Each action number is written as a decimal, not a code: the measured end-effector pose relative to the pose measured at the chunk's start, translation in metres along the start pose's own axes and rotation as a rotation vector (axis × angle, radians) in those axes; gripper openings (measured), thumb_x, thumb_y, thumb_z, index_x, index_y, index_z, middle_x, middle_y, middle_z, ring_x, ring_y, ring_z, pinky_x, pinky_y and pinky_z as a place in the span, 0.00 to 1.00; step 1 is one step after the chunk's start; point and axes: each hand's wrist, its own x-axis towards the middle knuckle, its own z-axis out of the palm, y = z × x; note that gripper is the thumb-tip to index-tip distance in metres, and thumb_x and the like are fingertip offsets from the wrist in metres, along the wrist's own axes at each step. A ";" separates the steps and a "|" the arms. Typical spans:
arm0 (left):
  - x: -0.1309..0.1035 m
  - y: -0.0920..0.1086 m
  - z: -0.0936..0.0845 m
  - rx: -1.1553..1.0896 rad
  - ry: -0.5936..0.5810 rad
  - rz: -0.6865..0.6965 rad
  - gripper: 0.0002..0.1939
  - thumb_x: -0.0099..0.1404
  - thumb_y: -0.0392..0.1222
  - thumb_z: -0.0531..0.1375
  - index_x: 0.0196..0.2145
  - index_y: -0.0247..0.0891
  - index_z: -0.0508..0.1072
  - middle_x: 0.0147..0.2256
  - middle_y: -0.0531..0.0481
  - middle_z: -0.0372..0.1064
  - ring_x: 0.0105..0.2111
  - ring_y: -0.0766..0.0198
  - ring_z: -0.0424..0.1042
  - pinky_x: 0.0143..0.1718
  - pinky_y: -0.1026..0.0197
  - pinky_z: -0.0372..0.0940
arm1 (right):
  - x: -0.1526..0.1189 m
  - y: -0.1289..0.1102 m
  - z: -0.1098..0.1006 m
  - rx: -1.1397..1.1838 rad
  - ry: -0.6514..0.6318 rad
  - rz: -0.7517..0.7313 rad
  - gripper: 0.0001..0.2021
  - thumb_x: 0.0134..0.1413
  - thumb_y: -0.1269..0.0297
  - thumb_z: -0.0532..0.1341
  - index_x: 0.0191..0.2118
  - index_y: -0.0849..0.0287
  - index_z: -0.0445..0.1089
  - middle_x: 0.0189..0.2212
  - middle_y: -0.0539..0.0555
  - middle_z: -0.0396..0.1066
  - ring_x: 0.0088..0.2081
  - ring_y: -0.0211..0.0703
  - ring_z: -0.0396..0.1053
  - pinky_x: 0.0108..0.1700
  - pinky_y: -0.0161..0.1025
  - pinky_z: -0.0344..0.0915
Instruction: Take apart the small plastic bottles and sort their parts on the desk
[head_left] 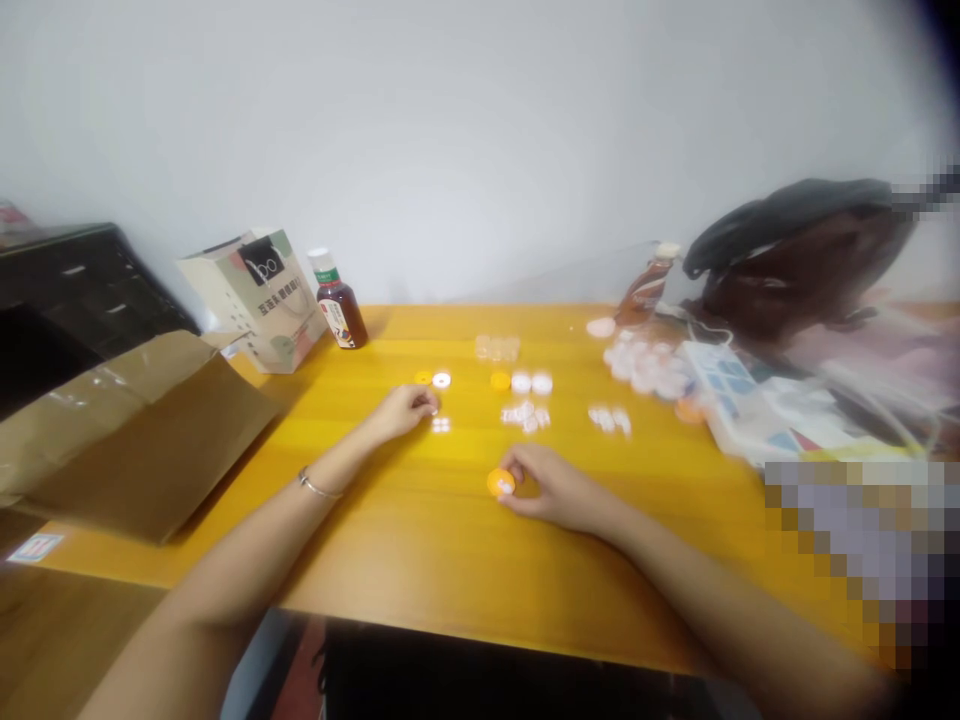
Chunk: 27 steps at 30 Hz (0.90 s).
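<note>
Yellow-orange, glossy tabletop [420, 550] ran from your lap to a plain pale-grey wall [390, 130]. On its L side: a big brown paper bag [127, 430], a cream printed carrier bag [262, 315] and, just beside that, a dark-red bottle w/ white cap [345, 315]. On the R: a brown bottle w/ pale cap [646, 290], a heap of pinkish-white round pieces [649, 367], a white-and-blue flat pack [727, 395] and a dark, shiny bag [810, 255].

Your R hand [551, 485] had an orange round disc w/ white in its middle [495, 482] pinched b/w thumb and fingers, over the near-middle of the tabletop. Your L hand [405, 410] was farther out, fingers curled together, next to a cluster of tiny whitish pieces [441, 425]; a white ring [442, 380] and a small orange piece [424, 378] sat just beyond. Mid-table: an orange flat round [500, 381] in a row w/ two white rounds [531, 383].

Hard to make out: whether L fingertips gripped anything, can't tell. Clear pieces at the back [497, 348] and two whitish piles, center [526, 416] and right [610, 420], were too blurred to ID. Lower-R corner was pixelated; brown paper bag cut off at the L edge; both forearms ran out of frame.
</note>
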 end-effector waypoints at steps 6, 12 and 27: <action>-0.001 0.000 0.000 -0.009 -0.012 0.008 0.08 0.56 0.38 0.53 0.28 0.33 0.70 0.29 0.49 0.70 0.29 0.65 0.68 0.35 0.63 0.61 | -0.001 -0.001 -0.001 -0.002 0.000 -0.002 0.07 0.46 0.64 0.59 0.33 0.57 0.63 0.29 0.51 0.64 0.31 0.39 0.61 0.34 0.37 0.58; -0.004 0.011 0.004 0.029 0.120 0.062 0.07 0.59 0.39 0.53 0.30 0.35 0.70 0.30 0.50 0.69 0.31 0.65 0.67 0.34 0.64 0.61 | 0.000 -0.001 -0.001 -0.001 -0.003 0.007 0.07 0.46 0.63 0.59 0.32 0.57 0.63 0.29 0.51 0.65 0.31 0.39 0.61 0.34 0.36 0.59; -0.045 0.075 0.042 0.250 -0.225 0.820 0.10 0.66 0.38 0.50 0.40 0.39 0.70 0.40 0.46 0.67 0.41 0.64 0.65 0.43 0.60 0.59 | 0.001 0.005 0.003 -0.005 0.021 -0.032 0.06 0.46 0.64 0.60 0.31 0.57 0.63 0.28 0.50 0.64 0.30 0.38 0.61 0.34 0.36 0.60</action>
